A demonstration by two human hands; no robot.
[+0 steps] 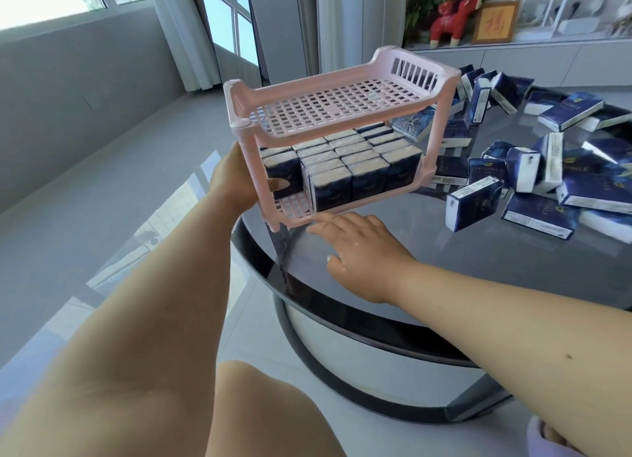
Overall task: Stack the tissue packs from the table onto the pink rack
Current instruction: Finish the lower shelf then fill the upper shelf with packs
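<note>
The pink rack (337,99) stands at the near left edge of the round glass table (478,258). Its top shelf holds nothing. Its lower shelf is filled with several dark blue tissue packs (345,162) standing upright in rows. My left hand (236,179) reaches in from the rack's left side, with fingers on a tissue pack (282,179) at the front left corner of the lower shelf. My right hand (359,254) lies flat on the glass just in front of the rack, fingertips touching its lower rim, holding nothing. Several loose tissue packs (533,183) lie scattered on the table to the right.
A low white cabinet (533,58) runs along the far wall behind the table, carrying a red toy figure (451,18) and a framed picture (496,22). To the left lies pale tiled floor (102,200). My bare knee (273,415) shows at the bottom.
</note>
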